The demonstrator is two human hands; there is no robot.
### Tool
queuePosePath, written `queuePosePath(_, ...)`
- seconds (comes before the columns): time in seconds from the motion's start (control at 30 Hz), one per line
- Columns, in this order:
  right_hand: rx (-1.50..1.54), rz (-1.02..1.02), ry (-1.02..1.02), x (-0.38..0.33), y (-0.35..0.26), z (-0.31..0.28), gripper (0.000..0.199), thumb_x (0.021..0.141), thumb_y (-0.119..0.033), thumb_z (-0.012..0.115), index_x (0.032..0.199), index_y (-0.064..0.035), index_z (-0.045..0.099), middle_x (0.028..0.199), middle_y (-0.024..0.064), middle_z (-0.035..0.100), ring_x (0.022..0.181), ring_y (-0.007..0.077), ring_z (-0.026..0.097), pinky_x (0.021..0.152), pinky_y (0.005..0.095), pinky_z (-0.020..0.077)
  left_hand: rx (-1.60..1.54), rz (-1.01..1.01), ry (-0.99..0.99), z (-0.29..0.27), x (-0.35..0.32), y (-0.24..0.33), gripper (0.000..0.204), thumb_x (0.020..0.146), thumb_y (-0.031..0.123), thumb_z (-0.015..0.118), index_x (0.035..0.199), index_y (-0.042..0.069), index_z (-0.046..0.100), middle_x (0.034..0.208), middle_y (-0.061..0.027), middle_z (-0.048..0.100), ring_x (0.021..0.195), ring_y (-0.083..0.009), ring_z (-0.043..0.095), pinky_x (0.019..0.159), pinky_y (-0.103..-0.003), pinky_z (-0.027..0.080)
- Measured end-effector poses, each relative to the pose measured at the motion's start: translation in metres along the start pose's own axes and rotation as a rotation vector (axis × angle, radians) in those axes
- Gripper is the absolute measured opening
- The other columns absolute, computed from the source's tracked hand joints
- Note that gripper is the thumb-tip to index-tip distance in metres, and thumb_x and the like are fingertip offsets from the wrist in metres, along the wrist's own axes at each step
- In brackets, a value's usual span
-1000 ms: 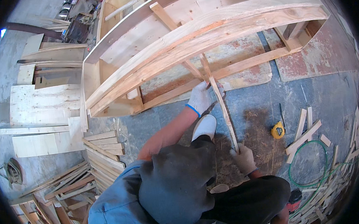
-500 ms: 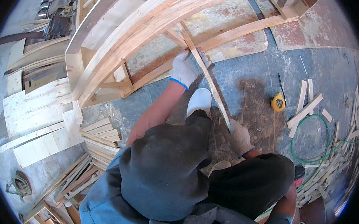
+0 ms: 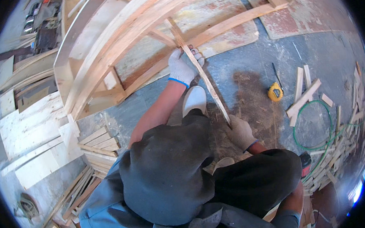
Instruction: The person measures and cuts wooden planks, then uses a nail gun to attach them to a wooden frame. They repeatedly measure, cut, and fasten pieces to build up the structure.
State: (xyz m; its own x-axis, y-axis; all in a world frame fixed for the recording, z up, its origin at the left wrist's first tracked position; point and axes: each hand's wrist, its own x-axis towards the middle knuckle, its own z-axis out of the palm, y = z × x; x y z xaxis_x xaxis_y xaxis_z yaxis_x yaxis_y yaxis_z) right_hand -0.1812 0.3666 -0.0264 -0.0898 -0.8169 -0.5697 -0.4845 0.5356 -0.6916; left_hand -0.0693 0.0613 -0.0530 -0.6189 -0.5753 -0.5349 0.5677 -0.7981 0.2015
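Head view: stick (image 3: 207, 82) slants upper centre to right of centre, left hand (image 3: 182, 68) holding it nearer the wooden frame (image 3: 227, 26), right hand (image 3: 240, 133) gripping its lower end.

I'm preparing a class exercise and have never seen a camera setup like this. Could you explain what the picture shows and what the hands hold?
There is no robot here: a crouching person works with their own two gloved hands. The picture comes from the left of two wide fisheye cameras worn on the head, looking down, so straight edges bend near the rim. The left hand holds a thin wooden strip partway along, beside a large curved wooden frame; the right hand holds its near end. On the floor, to the right, lie a yellow tape measure, loose wood pieces and a looped green cord or hose.
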Motion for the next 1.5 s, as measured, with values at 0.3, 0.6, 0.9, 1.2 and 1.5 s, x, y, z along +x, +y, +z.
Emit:
queuePosePath(0.3, 0.21, 0.352, -0.488, -0.054, 0.056, -0.003, 0.047, 0.089, -0.049, 0.075, 0.1, -0.0034, 0.075, 0.084, 0.0172, 0.073, 0.078, 0.0307, 0.07, 0.073, 0.0466, 0.0549, 0.37, -0.464, 0.094, 0.052, 0.025, -0.158, 0.035, 0.096, 0.041, 0.051, 0.101, 0.008, 0.06, 0.088, -0.0064, 0.058, 0.078, -0.0247, 0.057, 0.075, -0.042, 0.046)
queuePosePath(0.6, 0.416, 0.227, -0.164, -0.078, 0.048, 0.005, 0.049, 0.087, -0.049, 0.074, 0.116, -0.0097, 0.073, 0.103, 0.0181, 0.075, 0.095, 0.0366, 0.072, 0.084, 0.0461, 0.0556, 0.863, -0.777, -0.285, 0.195, 0.009, -0.275, 0.031, 0.104, 0.033, 0.051, 0.111, 0.005, 0.062, 0.093, -0.0088, 0.065, 0.083, -0.0234, 0.065, 0.075, -0.037, 0.052)
queuePosePath(0.9, 0.25, 0.484, 0.737, -0.25, -0.074, -0.193, 0.031, 0.09, -0.032, 0.066, 0.108, -0.0069, 0.068, 0.098, 0.019, 0.07, 0.097, 0.0386, 0.068, 0.083, 0.0503, 0.0545, 1.656, -0.494, -0.961, 0.344, -0.088, -0.345, 0.031, 0.095, 0.033, 0.062, 0.102, 0.004, 0.069, 0.084, -0.0077, 0.067, 0.075, -0.0173, 0.064, 0.07, -0.036, 0.053)
queuePosePath(1.2, -0.103, 0.696, 1.167, -0.499, -0.23, -0.273, 0.048, 0.08, -0.019, 0.077, 0.123, -0.0029, 0.063, 0.112, 0.0154, 0.068, 0.107, 0.0393, 0.063, 0.094, 0.0504, 0.0503, 2.088, -0.724, -1.652, 0.433, -0.256, -0.326, 0.03, 0.092, 0.037, 0.059, 0.098, 0.009, 0.068, 0.099, -0.0213, 0.071, 0.097, -0.0431, 0.068, 0.082, -0.052, 0.053)
queuePosePath(1.5, 0.202, 0.695, 1.201, -0.636, -0.26, -0.248, 0.049, 0.073, -0.028, 0.08, 0.112, -0.0052, 0.059, 0.099, 0.0122, 0.064, 0.1, 0.0344, 0.064, 0.09, 0.0463, 0.048, 2.348, -0.82, -2.199, 0.622, -0.357, -0.368, 0.036, 0.087, 0.04, 0.066, 0.107, 0.01, 0.072, 0.1, -0.0172, 0.072, 0.097, -0.0385, 0.069, 0.085, -0.05, 0.054)
